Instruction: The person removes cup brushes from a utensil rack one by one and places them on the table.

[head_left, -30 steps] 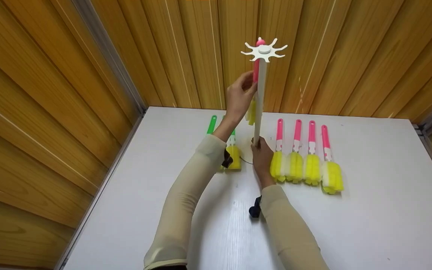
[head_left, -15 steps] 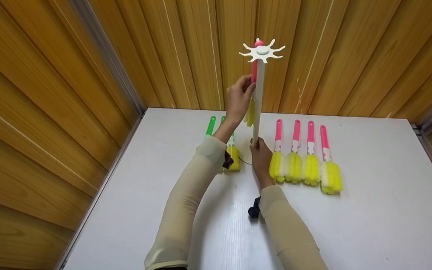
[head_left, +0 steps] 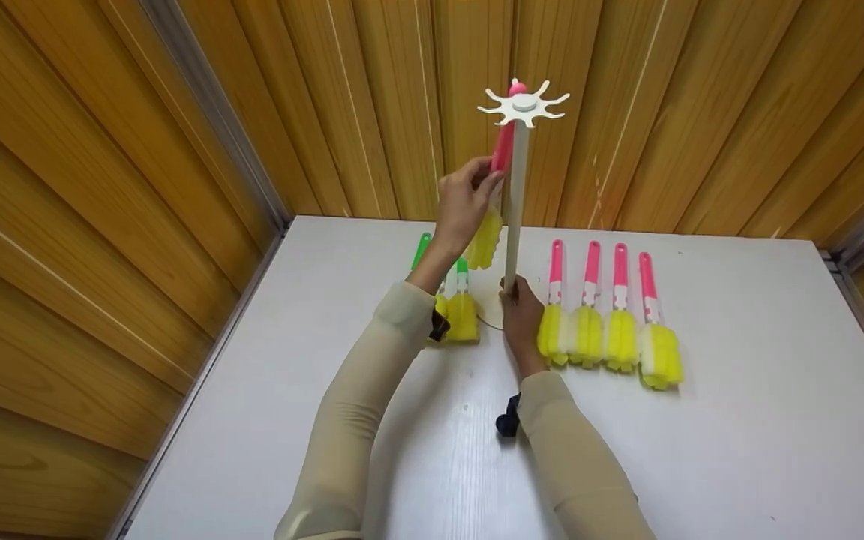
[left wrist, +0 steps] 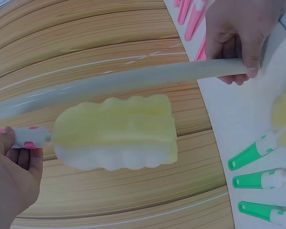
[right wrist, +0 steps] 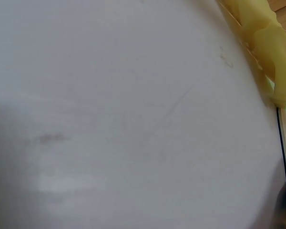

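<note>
A person's right hand (head_left: pixel 522 315) is curling around the foot of a tall white pole (head_left: pixel 514 202), thumb and fingers wrapped on the shaft in the left wrist view, apparently bracing the stand upright on the white table (head_left: pixel 739 450) so it does not tip while the other hand works. Up the pole from that grip, the left hand (head_left: pixel 464 204) is pinching the pink handle of a pink-handled sponge brush (head_left: pixel 490 217), fingers closed on the neck just above the yellow sponge (left wrist: pixel 115 131); the brush is hanging head-down close beside the pole and tilting slightly away from it, its top end reaching up to the star-shaped hook ring (head_left: pixel 523 106) at the pole's crown, though whether it is seated in a notch cannot be told. Just right of the bracing hand, four pink brushes (head_left: pixel 604 311) are lying side by side with handles pointing toward the far wall, sponges touching or nearly so. Just left of it, green-handled brushes (head_left: pixel 456 304) are lying under the raised forearm. Beyond both hands, the table's far edge is meeting the wooden panel wall (head_left: pixel 664 112) a little way behind the stand, leaving little room there, while the near side and far right of the table are offering wide open surface.
</note>
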`<state>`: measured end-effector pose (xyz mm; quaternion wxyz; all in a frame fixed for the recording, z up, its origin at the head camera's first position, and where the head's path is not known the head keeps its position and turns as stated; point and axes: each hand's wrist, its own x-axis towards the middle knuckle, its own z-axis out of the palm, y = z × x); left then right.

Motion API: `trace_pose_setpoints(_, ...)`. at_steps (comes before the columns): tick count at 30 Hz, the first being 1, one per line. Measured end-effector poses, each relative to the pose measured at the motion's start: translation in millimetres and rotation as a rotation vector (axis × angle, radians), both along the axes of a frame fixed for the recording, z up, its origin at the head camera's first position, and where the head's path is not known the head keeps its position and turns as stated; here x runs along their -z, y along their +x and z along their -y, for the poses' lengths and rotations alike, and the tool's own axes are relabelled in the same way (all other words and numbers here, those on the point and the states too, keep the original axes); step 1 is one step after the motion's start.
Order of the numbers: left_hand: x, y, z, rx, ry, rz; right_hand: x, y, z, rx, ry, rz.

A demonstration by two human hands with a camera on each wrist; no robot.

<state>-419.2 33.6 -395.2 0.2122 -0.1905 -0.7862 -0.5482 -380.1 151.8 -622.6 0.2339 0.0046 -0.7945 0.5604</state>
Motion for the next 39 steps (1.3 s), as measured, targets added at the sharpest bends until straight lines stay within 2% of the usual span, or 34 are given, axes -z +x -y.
trace_pose_setpoints(5, -3.7, 5.1, 4, -0.001, -0.023, 0.001, 2.2, -1.6, 0, 0.015, 0.02, -0.085)
trace_pose_setpoints(11, -7.8, 9.6, 8, 0.002, -0.045, 0.021, 4.3, -0.7, 0, 0.01, 0.036, -0.068)
trace_pose_setpoints(17, -11.4, 11.5, 10, -0.011, -0.054, 0.039, 3.8, 0.9, -1, 0.019, 0.034, -0.094)
trace_pose_setpoints(23, -11.2, 7.4, 6, -0.046, -0.062, 0.007, 2.7, 0.5, -1, 0.008, 0.024, -0.087)
trace_pose_setpoints(30, -12.7, -2.3, 1, -0.082, -0.007, -0.03, 2.5, 0.1, 0, -0.013, 0.009, 0.008)
trace_pose_setpoints(35, -9.5, -6.0, 7, -0.102, 0.025, -0.029, 5.0, -0.7, 0, -0.008, 0.019, -0.061)
trace_pose_setpoints(39, -2.0, -5.1, 13, -0.1, 0.021, -0.018, 7.1, -1.5, -1, 0.012, 0.031, -0.12)
